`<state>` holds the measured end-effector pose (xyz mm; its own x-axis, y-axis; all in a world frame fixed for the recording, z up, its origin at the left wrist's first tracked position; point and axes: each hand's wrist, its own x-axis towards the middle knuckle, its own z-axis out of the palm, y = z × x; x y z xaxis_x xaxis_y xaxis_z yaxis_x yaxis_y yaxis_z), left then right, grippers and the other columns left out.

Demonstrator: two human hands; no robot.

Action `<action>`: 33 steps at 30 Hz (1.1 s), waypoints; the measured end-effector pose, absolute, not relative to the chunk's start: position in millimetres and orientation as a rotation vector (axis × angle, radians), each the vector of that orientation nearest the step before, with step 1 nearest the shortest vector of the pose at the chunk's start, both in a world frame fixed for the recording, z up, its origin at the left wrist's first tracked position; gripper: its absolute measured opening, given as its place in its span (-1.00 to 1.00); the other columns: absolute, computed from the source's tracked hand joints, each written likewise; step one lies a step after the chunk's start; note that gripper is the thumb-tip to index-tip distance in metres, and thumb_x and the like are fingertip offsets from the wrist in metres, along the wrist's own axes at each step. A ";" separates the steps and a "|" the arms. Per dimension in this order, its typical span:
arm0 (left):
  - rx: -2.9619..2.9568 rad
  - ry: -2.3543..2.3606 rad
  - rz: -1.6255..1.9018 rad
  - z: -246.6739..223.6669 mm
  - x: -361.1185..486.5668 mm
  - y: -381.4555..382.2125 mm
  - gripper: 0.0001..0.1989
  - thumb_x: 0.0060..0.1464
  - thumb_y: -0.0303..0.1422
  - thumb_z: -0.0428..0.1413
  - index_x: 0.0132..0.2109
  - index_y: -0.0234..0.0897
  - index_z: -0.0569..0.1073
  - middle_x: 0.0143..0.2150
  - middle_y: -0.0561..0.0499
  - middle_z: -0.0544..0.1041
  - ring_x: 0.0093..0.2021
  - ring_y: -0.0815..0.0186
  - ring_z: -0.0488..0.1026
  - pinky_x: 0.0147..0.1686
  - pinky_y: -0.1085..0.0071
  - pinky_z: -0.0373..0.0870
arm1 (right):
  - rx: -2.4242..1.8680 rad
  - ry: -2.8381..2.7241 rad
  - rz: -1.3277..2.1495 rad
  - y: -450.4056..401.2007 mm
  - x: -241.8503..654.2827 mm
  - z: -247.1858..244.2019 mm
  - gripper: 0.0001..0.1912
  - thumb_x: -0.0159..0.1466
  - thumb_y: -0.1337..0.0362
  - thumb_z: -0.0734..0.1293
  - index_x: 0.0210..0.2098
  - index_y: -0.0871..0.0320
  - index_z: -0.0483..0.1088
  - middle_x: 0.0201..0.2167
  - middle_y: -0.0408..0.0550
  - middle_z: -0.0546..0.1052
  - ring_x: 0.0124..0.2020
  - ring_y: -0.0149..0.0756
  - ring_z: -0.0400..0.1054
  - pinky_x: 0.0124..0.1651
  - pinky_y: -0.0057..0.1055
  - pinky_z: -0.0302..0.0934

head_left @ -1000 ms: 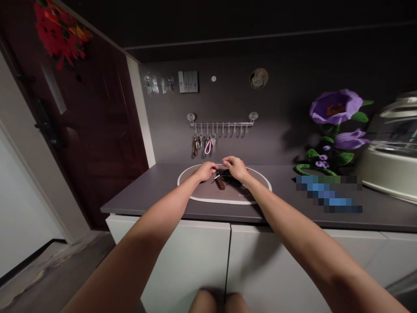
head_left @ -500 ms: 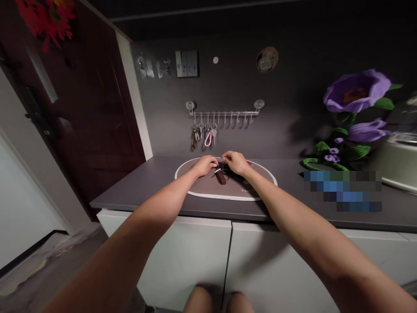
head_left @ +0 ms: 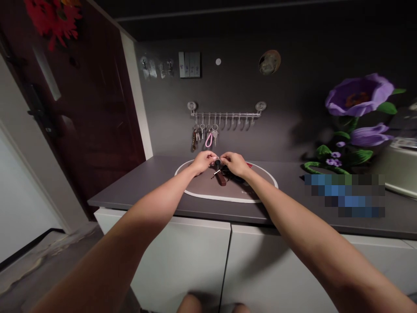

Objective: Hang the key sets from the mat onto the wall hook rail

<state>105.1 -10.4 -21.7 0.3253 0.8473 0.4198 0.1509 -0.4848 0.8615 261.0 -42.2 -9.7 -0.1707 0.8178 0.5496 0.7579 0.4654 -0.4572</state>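
Observation:
Over an oval brown mat [head_left: 202, 191] with a white rim, my two hands come close together. My left hand [head_left: 204, 161] is closed in a pinch on a small key [head_left: 218, 163] with a dark head, hanging from what looks like a metal ring. Fingers of my right hand [head_left: 234, 163] pinch the same ring from the other side. Below them on the mat lie a dark red-brown key fob [head_left: 221, 179] and other keys. A dark heap and something red are partly hidden behind my right hand.
A hook rail [head_left: 226, 114] on the wall carries several keys, one with a pink loop [head_left: 209, 140]. Purple artificial flowers [head_left: 360, 95] and a pale container [head_left: 399, 167] stand at the right of the grey counter [head_left: 130, 182]. A dark red door [head_left: 94, 87] is at left.
My hands have risen slightly and drawn nearer each other. A dark-headed key now shows between them. The view has shifted a little.

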 end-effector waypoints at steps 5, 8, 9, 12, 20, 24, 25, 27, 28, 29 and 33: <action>1.767 0.807 1.231 -22.8 104.9 -5.7 -0.78 -0.08 -0.28 0.11 -0.34 -0.38 0.43 -0.50 0.07 0.41 -0.52 0.51 0.27 -0.48 0.54 0.20 | -1.228 -1.885 0.250 -38.8 260.2 -12.7 -0.84 0.14 0.23 0.21 -0.38 0.16 0.37 -0.48 -0.14 0.48 -0.43 -0.42 0.31 -0.30 -0.50 0.13; 1.740 0.794 1.271 -21.6 105.2 -5.7 -0.69 -0.13 -0.20 0.14 -0.30 -0.38 0.45 -0.45 0.03 0.45 -0.49 0.49 0.29 -0.50 0.54 0.19 | -1.167 -1.824 0.356 -37.2 259.5 -13.6 -0.83 0.12 0.22 0.21 -0.36 0.17 0.34 -0.47 -0.15 0.48 -0.43 -0.43 0.32 -0.30 -0.50 0.15; 1.732 0.796 1.283 -20.8 105.5 -6.4 -0.67 -0.14 -0.18 0.14 -0.30 -0.38 0.46 -0.43 0.02 0.46 -0.49 0.49 0.29 -0.50 0.54 0.19 | -1.149 -1.804 0.382 -37.3 259.1 -13.4 -0.84 0.11 0.22 0.21 -0.37 0.17 0.34 -0.45 -0.15 0.47 -0.42 -0.43 0.32 -0.30 -0.50 0.16; 1.714 0.803 1.301 -18.6 106.3 -8.9 -0.66 -0.15 -0.18 0.15 -0.29 -0.39 0.47 -0.39 0.00 0.48 -0.48 0.48 0.30 -0.51 0.54 0.18 | -1.122 -1.752 0.420 -38.5 258.1 -12.0 -0.82 0.09 0.20 0.22 -0.38 0.18 0.34 -0.43 -0.15 0.46 -0.39 -0.43 0.31 -0.27 -0.50 0.16; 1.703 0.813 1.312 -18.0 105.7 -10.4 -0.64 -0.15 -0.21 0.16 -0.23 -0.38 0.50 -0.30 -0.05 0.52 -0.44 0.46 0.34 -0.46 0.52 0.21 | -1.109 -1.720 0.403 -38.5 258.2 -11.5 -0.77 0.06 0.14 0.25 -0.41 0.20 0.36 -0.46 -0.12 0.45 -0.43 -0.43 0.27 -0.29 -0.49 0.14; 1.736 0.796 1.310 -17.2 106.8 -12.2 -0.64 -0.15 -0.20 0.15 -0.23 -0.39 0.50 -0.33 -0.04 0.53 -0.44 0.45 0.33 -0.44 0.51 0.21 | -1.091 -1.697 0.426 -38.0 259.4 -11.7 -0.76 0.05 0.14 0.25 -0.43 0.21 0.36 -0.46 -0.12 0.44 -0.44 -0.44 0.27 -0.30 -0.49 0.14; 1.736 0.791 1.316 -16.9 107.3 -12.9 -0.64 -0.14 -0.20 0.15 -0.24 -0.39 0.50 -0.34 -0.04 0.52 -0.45 0.45 0.33 -0.44 0.50 0.21 | -1.090 -1.690 0.429 -37.9 260.0 -11.8 -0.76 0.04 0.14 0.26 -0.43 0.21 0.36 -0.46 -0.12 0.44 -0.44 -0.44 0.27 -0.30 -0.49 0.14; 1.739 0.777 1.330 -16.2 108.8 -14.3 -0.67 -0.13 -0.24 0.15 -0.25 -0.41 0.50 -0.37 -0.04 0.52 -0.45 0.45 0.32 -0.42 0.50 0.22 | -1.097 -1.681 0.417 -37.6 261.3 -12.1 -0.75 0.04 0.13 0.26 -0.43 0.21 0.36 -0.46 -0.12 0.44 -0.43 -0.43 0.27 -0.29 -0.49 0.14; 1.749 0.771 1.337 -15.9 109.6 -14.9 -0.69 -0.13 -0.25 0.15 -0.26 -0.41 0.49 -0.37 -0.03 0.52 -0.45 0.45 0.32 -0.42 0.50 0.22 | -1.105 -1.678 0.402 -37.5 262.0 -12.2 -0.75 0.04 0.13 0.26 -0.42 0.21 0.37 -0.46 -0.12 0.44 -0.43 -0.43 0.27 -0.29 -0.49 0.13; 1.766 0.766 1.342 -15.8 110.4 -15.5 -0.70 -0.11 -0.26 0.14 -0.26 -0.41 0.49 -0.38 -0.03 0.51 -0.45 0.44 0.32 -0.41 0.50 0.23 | -1.114 -1.674 0.385 -37.5 262.7 -12.4 -0.74 0.04 0.12 0.26 -0.42 0.21 0.37 -0.47 -0.12 0.44 -0.43 -0.43 0.27 -0.30 -0.49 0.13; 1.923 0.829 1.387 -16.4 112.9 -16.9 -0.70 0.01 -0.24 0.02 -0.28 -0.40 0.48 -0.44 -0.01 0.48 -0.45 0.41 0.32 -0.42 0.48 0.21 | -1.130 -1.669 0.340 -39.0 264.5 -11.8 -0.74 0.05 0.12 0.25 -0.43 0.21 0.36 -0.49 -0.13 0.43 -0.46 -0.43 0.25 -0.31 -0.48 0.12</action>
<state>112.9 -16.9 -16.4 0.2516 0.7821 0.5701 0.1312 -0.6112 0.7805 264.5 -39.0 -11.8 -0.0105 0.8051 0.5931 0.5090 0.5148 -0.6898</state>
